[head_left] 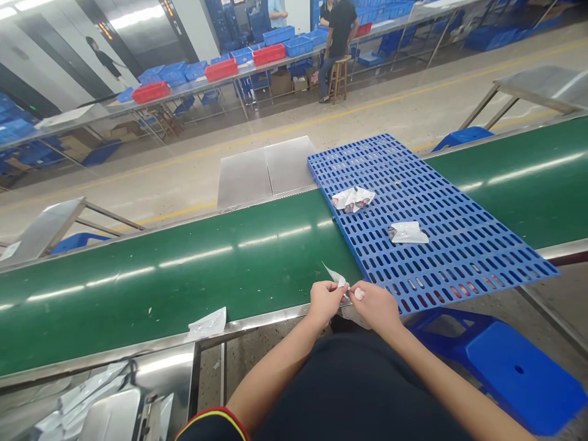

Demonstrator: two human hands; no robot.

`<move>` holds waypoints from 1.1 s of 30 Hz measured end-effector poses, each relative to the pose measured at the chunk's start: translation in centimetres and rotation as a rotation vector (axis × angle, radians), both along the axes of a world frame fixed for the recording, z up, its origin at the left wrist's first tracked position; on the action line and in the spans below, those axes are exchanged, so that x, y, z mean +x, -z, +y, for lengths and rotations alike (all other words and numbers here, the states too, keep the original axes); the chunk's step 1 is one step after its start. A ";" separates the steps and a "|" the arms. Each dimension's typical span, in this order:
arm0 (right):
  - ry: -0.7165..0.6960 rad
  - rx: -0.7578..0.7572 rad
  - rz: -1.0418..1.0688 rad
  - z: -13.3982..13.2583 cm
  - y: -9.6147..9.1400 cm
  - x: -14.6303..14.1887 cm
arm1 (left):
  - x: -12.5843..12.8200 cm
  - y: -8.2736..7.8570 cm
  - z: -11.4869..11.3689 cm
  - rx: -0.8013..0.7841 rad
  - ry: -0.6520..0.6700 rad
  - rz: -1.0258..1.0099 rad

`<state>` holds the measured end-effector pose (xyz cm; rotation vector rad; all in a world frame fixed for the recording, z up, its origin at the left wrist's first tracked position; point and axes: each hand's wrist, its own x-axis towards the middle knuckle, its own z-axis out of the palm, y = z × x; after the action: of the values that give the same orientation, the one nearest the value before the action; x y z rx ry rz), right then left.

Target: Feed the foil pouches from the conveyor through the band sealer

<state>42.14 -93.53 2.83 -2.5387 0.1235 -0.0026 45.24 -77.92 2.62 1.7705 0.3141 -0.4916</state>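
Observation:
In front of my body, at the near edge of the green conveyor belt (271, 257), my left hand (325, 301) is closed on a small white pouch (337, 275) whose pointed end sticks up. Close beside it, my right hand (379, 306) is closed too, its fingertips meeting the pouch's lower end. A small pale, pinkish piece (359, 294) shows at the right fingers; its kind is unclear. To the right, a blue slotted plastic board (441, 233) lies across the belt. On it rest several filled white pouches (353, 199) in a cluster and one more pouch (408, 233) apart.
A flat white pouch (209, 323) lies on the belt's near edge. At lower left, a metal table (169, 367) holds more pouches (82, 398). A blue stool (519, 367) stands at lower right. Beyond the belt, people work near a long table with blue and red crates (269, 54).

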 end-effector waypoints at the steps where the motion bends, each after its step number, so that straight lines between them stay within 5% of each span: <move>1: 0.007 -0.017 0.070 -0.2 0.0 0.1 | -0.1 0.1 0.1 -0.016 0.018 0.013; 5: -0.032 -0.090 0.207 -1.2 -0.4 0.4 | -0.1 -0.4 1.0 -0.004 0.172 -0.049; 11: -0.090 -0.047 0.219 -2.2 -0.9 0.5 | 0.4 -2.1 1.6 0.340 0.498 -0.301; 20: -0.142 0.416 0.252 -4.0 -0.1 0.5 | 1.5 -0.8 -0.6 0.473 0.425 -0.222; 30: -0.329 0.226 0.013 -4.2 0.8 -0.8 | 1.9 0.9 -0.6 0.299 0.401 -0.161; 33: -0.277 0.145 -0.020 -4.0 1.3 -0.5 | 1.9 1.3 -0.4 0.226 0.459 -0.151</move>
<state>41.66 -97.53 1.57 -2.3897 -0.2289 0.0866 47.14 -78.33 1.36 2.0962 -0.1562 -0.6608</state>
